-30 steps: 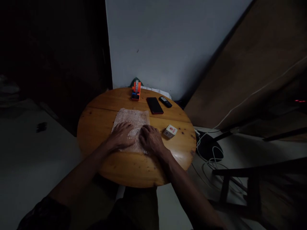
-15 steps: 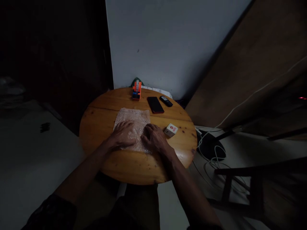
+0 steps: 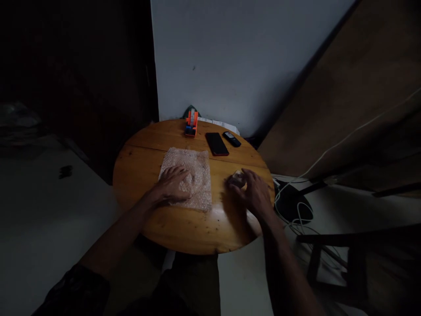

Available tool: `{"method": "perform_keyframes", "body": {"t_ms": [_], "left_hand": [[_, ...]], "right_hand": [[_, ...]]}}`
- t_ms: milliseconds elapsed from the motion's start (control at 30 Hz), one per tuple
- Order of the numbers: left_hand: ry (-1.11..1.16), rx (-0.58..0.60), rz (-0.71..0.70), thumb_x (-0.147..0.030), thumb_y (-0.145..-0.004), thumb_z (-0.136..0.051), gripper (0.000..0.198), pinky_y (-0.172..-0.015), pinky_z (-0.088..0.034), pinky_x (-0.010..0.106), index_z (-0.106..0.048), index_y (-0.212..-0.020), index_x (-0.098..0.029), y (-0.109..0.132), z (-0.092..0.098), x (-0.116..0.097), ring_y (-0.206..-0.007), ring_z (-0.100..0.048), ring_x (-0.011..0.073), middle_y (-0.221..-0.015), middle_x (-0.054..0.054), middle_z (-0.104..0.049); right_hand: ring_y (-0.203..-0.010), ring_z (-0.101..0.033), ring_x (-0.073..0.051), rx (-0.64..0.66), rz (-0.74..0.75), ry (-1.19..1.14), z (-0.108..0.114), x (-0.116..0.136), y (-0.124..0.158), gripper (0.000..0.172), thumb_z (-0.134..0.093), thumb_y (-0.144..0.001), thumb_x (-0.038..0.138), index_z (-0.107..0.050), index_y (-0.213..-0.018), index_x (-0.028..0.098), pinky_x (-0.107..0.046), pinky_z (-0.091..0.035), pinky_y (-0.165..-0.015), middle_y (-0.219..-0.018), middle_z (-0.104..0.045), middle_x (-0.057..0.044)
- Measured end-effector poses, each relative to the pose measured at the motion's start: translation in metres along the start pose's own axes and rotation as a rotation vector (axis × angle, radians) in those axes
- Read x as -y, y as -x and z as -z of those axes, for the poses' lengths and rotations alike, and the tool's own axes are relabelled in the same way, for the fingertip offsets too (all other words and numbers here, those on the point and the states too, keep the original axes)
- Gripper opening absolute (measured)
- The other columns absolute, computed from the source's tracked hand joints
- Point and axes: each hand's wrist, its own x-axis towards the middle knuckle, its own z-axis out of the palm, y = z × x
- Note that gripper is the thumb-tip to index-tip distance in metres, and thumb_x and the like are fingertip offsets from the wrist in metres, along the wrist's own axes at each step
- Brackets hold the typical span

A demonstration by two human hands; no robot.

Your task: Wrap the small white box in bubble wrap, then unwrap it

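Observation:
A sheet of bubble wrap (image 3: 200, 169) lies flat on the round wooden table (image 3: 138, 145). My left hand (image 3: 173, 184) rests on its left part, palm down with the fingers stretched out. To the right, my right hand (image 3: 255, 188) is at a small white box (image 3: 237, 177), with thumb and fingers curled round its near and right sides. The box sits in the hand's shadow and is partly covered by the fingers, so its print is hard to make out.
Toward the back of the table are an orange tape dispenser (image 3: 191, 123), a black phone with a red edge (image 3: 217, 144) and a smaller dark handset (image 3: 232, 139). A wall (image 3: 246, 66) rises behind. Pale cables (image 3: 299, 215) and a dark wooden stool (image 3: 329, 239) are on the right.
My right hand has left the bubble wrap and moved right to the small box. My left hand has stayed on the wrap. The view has shifted slightly.

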Motion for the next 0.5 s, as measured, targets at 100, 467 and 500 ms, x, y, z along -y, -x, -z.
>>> {"method": "perform_keyframes", "body": {"t_ms": [100, 467, 500], "left_hand": [[-0.001, -0.004, -0.005, -0.049, -0.069, -0.072, 0.084, -0.119, -0.026, 0.051, -0.048, -0.145, -0.024, 0.000, 0.000, 0.000, -0.145, -0.035, 0.0358, -0.155, 0.012, -0.043], [0.033, -0.006, 0.027, -0.050, -0.067, -0.073, 0.107, -0.119, -0.025, 0.050, -0.027, -0.156, -0.013, 0.001, 0.006, -0.007, -0.145, -0.034, 0.0390, -0.156, 0.018, -0.040], [0.050, -0.002, 0.028, -0.051, -0.067, -0.074, 0.108, -0.119, -0.026, 0.050, -0.026, -0.156, -0.013, 0.001, 0.007, -0.008, -0.144, -0.034, 0.0392, -0.156, 0.019, -0.040]], "right_hand": [[-0.111, -0.062, -0.037, 0.010, -0.133, -0.063, -0.003, -0.019, 0.006, 0.065, -0.067, -0.079, 0.048, -0.055, -0.133, 0.015, -0.054, -0.048, -0.094, -0.123, -0.066, -0.020], [-0.095, -0.068, -0.022, 0.069, -0.195, -1.018, 0.016, 0.056, -0.013, 0.045, -0.077, -0.072, 0.045, -0.059, -0.107, 0.022, -0.039, -0.055, -0.084, -0.107, -0.071, -0.006], [-0.095, -0.068, -0.021, 0.123, -0.148, -1.094, 0.012, 0.070, -0.017, 0.045, -0.078, -0.072, 0.045, -0.058, -0.106, 0.023, -0.038, -0.055, -0.084, -0.107, -0.071, -0.005]]}}
